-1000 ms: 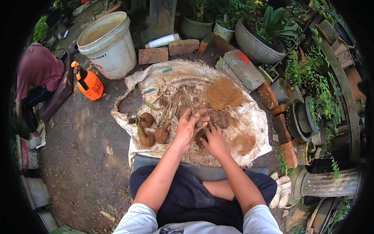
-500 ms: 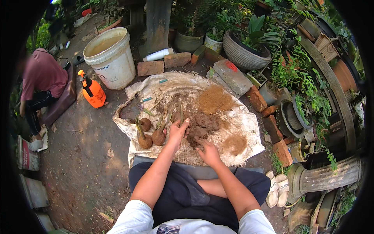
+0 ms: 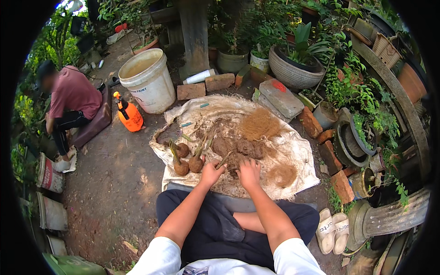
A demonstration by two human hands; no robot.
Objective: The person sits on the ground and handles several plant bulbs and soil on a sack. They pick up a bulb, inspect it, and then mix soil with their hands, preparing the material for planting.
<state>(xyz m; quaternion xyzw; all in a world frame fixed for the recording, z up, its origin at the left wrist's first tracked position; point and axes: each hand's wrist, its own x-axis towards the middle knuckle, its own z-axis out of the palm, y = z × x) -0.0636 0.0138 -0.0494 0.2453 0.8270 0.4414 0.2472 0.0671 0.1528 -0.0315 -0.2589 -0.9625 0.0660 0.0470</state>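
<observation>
Left hand [image 3: 211, 173]: clamped on a sprout [image 3: 224, 159].
Right hand [image 3: 249, 172]: fingers together, pressing soil [image 3: 238, 149].
Bucket [image 3: 147, 85]: contents unclear.
Sack [image 3: 293, 151]: soil, fibre [image 3: 260, 123].

Sitting cross-legged, both bare forearms reaching forward from the lower edge, nearly parallel and angled slightly inward. Left hand [image 3: 211, 173] knuckles up, fingers curled down in a loose grip. Right hand [image 3: 249, 172] just beside it, palm down, fingers bent and pressed downward. Hands close together, not quite touching.
</observation>
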